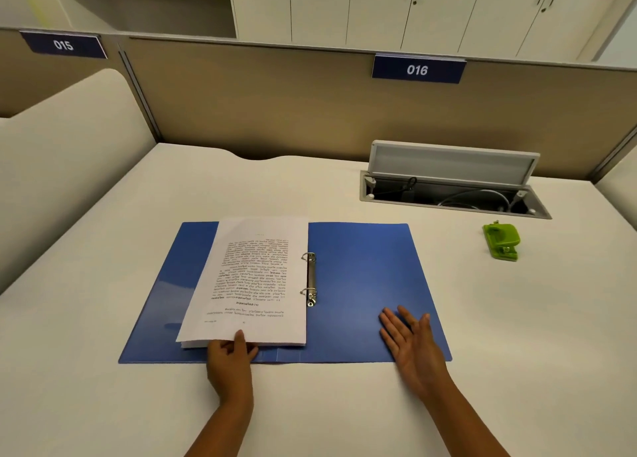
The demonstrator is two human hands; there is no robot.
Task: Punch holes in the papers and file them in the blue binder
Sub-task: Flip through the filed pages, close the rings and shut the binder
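Note:
The blue binder point(365, 277) lies open and flat on the desk. Its metal two-ring mechanism point(310, 279) runs down the middle. A stack of printed papers point(251, 281) rests on the binder's left half, its right edge against the rings. My left hand point(231, 351) pinches the stack's near edge, thumb on top. My right hand point(410, 339) lies flat with fingers spread on the near corner of the binder's right cover. A green hole punch point(501, 241) stands on the desk to the far right, apart from both hands.
An open cable hatch point(451, 184) with a raised grey lid sits at the back right of the white desk point(310, 415). A beige partition point(275, 105) with signs 015 and 016 closes the far side. A curved side panel rises on the left.

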